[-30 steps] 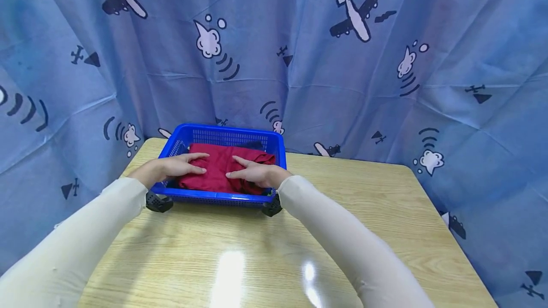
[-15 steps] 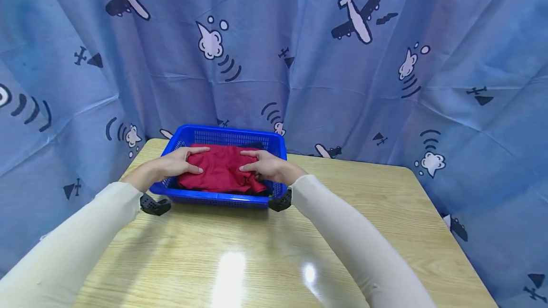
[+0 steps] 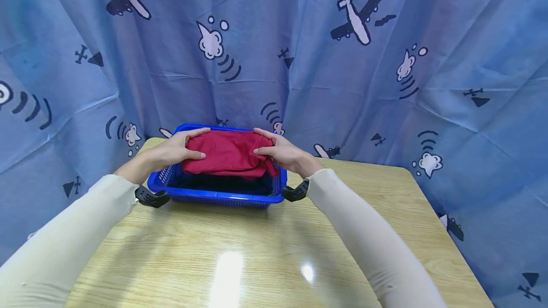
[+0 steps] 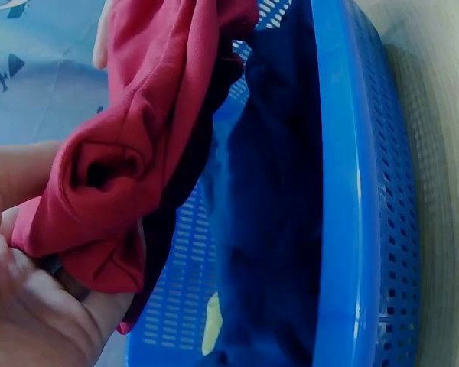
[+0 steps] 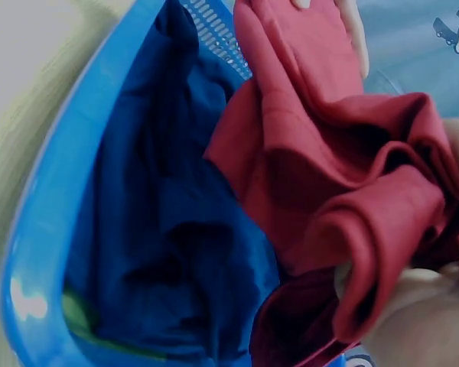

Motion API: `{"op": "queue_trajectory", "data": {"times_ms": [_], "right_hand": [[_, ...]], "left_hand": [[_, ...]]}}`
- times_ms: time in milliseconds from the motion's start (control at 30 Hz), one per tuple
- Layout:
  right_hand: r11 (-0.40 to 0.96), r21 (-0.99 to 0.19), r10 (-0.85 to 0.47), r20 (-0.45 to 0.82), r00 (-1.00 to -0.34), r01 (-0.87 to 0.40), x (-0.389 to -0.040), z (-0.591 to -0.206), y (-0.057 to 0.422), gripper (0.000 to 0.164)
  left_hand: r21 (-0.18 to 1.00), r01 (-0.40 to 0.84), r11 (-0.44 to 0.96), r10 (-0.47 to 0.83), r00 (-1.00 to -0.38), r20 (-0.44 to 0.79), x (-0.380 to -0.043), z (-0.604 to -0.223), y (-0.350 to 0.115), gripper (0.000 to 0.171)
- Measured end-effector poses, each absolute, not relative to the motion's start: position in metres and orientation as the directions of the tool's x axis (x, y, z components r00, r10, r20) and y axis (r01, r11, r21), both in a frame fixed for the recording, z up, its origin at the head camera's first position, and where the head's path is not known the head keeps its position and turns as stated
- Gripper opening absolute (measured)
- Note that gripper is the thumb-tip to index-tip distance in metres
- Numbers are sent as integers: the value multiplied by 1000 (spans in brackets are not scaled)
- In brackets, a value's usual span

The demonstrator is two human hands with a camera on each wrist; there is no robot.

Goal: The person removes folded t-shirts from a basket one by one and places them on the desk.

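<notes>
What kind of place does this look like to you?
Probably a curtained-off indoor work corner: a blue airplane-print curtain hangs behind a wood-grain table, and a blue plastic basket stands on it.

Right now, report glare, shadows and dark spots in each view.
Head: bright glare and softer shadows on the table; left wrist: dark blue cloth nearly black in places; right wrist: a white highlight on the basket rim, red cloth lighter than the blue.
</notes>
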State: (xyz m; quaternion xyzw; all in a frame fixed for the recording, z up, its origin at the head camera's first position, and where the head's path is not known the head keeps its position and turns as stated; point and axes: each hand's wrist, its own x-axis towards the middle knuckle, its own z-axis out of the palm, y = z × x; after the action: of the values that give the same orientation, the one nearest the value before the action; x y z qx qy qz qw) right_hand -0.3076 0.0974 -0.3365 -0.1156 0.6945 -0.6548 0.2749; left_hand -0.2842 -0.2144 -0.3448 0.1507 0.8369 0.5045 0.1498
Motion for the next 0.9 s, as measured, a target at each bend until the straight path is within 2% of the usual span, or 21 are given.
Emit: {"op": "queue_trajectory", "data": {"times_ms": [533,900], "right_hand": [[72,-992,-559,-123,-820,99,-307,-292,135,78],[90,-991,-518,-134,-845,102,-306,-275,171,79]], "left_hand": [[887,205,413,404,-914,23,-277,-308,-188,84],[909,243,339,441,-894,75,-277,-300,-154,86]]}}
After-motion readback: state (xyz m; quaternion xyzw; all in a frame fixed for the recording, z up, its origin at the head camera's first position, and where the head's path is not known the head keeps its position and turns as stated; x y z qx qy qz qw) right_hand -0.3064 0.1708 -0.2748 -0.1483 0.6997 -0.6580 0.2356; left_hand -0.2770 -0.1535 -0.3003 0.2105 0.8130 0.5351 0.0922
